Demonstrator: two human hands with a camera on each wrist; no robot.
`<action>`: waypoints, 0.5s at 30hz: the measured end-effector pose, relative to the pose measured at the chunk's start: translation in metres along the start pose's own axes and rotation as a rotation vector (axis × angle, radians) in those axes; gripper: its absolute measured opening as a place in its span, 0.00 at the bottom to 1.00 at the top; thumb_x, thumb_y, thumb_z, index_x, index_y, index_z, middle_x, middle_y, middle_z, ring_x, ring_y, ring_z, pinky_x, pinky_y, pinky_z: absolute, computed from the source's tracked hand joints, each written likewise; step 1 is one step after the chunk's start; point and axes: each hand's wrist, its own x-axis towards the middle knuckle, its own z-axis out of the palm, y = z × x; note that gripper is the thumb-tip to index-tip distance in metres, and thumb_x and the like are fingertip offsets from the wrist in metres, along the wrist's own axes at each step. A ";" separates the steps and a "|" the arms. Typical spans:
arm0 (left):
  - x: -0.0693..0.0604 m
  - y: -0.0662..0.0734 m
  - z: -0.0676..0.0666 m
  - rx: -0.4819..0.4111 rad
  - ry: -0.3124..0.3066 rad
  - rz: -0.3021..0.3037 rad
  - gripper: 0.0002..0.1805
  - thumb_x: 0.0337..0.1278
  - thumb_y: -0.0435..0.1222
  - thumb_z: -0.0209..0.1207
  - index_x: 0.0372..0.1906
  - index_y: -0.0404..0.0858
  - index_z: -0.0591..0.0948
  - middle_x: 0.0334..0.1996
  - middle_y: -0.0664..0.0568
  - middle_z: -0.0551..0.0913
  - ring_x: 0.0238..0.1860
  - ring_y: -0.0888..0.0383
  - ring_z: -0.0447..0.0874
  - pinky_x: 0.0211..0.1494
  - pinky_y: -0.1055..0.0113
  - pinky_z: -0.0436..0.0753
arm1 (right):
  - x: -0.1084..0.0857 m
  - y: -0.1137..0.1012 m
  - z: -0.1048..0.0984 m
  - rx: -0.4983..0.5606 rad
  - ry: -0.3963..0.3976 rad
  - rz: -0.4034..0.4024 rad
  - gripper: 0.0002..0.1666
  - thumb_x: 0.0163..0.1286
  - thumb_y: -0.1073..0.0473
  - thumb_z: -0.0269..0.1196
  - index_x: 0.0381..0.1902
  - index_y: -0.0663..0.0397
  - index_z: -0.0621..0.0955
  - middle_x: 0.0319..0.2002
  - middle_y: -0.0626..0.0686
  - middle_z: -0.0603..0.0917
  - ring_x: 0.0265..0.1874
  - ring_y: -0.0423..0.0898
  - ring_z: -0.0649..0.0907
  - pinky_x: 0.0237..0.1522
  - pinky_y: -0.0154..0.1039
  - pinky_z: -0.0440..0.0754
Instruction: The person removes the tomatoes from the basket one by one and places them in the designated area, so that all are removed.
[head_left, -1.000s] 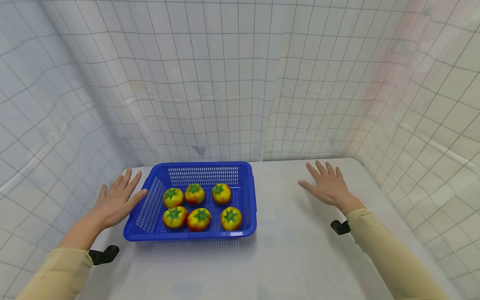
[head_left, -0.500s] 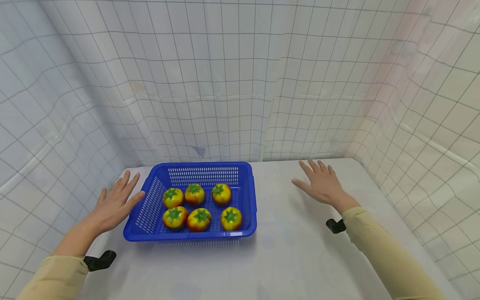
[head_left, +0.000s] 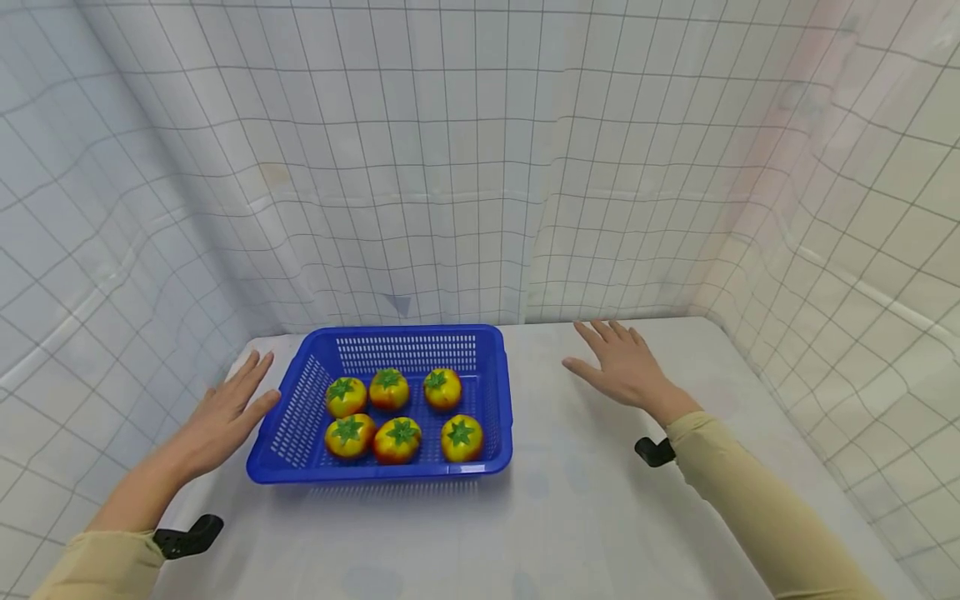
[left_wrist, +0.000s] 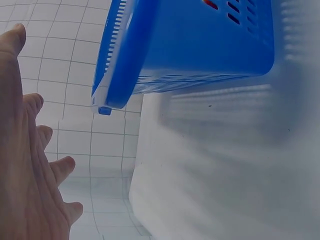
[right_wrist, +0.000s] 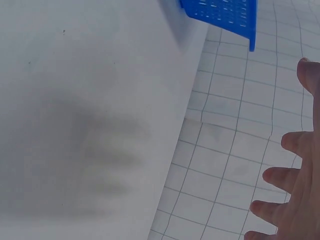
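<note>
A blue plastic basket [head_left: 378, 472] stands on the white table, left of the middle. Inside it lie several yellow-red persimmon-like fruits [head_left: 398, 442] with green leafy tops. My left hand [head_left: 221, 421] hovers just left of the basket, fingers straight and thumb spread toward its rim. In the left wrist view a gap shows between that hand [left_wrist: 30, 150] and the basket wall [left_wrist: 200, 40]. Over the table to the right of the basket, my right hand [head_left: 624, 368] is held with fingers spread, holding nothing. The right wrist view shows its fingers [right_wrist: 280, 177] extended, apart from the basket corner [right_wrist: 225, 12].
White grid-patterned cloth [head_left: 480, 167] encloses the table at the back and both sides. The white table surface [head_left: 570, 500] stretches in front of the basket and to its right. A black wrist mount [head_left: 655, 452] sticks out under each sleeve.
My right hand has moved left, closer to the basket. My left hand has drifted slightly left and down, away from the rim. Basket and fruits have stayed where they were.
</note>
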 end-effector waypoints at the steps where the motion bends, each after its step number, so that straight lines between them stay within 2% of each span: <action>1: -0.001 0.001 0.000 -0.018 -0.005 -0.001 0.39 0.82 0.51 0.40 0.83 0.43 0.38 0.81 0.33 0.32 0.76 0.23 0.35 0.64 0.20 0.33 | 0.001 -0.002 0.000 -0.002 -0.001 -0.007 0.50 0.75 0.24 0.45 0.82 0.48 0.56 0.79 0.63 0.58 0.77 0.67 0.54 0.73 0.68 0.47; 5: -0.006 0.002 0.001 -0.088 -0.032 -0.014 0.39 0.82 0.50 0.42 0.83 0.46 0.36 0.81 0.37 0.29 0.78 0.26 0.31 0.63 0.19 0.39 | 0.004 -0.013 0.000 0.008 0.000 -0.038 0.50 0.75 0.25 0.46 0.81 0.48 0.57 0.78 0.63 0.59 0.77 0.68 0.56 0.73 0.67 0.49; 10: -0.014 0.005 0.004 -0.156 -0.064 -0.013 0.39 0.81 0.49 0.44 0.83 0.52 0.36 0.82 0.39 0.28 0.78 0.28 0.28 0.61 0.18 0.42 | 0.010 -0.024 0.005 0.022 0.013 -0.090 0.49 0.75 0.25 0.46 0.81 0.48 0.58 0.78 0.62 0.60 0.77 0.66 0.58 0.72 0.66 0.52; 15: -0.021 0.006 0.009 -0.186 -0.079 0.010 0.39 0.81 0.46 0.46 0.83 0.53 0.38 0.82 0.38 0.31 0.77 0.24 0.35 0.60 0.17 0.48 | 0.014 -0.035 0.008 0.059 0.009 -0.144 0.47 0.75 0.27 0.50 0.81 0.48 0.60 0.78 0.62 0.61 0.75 0.64 0.62 0.72 0.64 0.57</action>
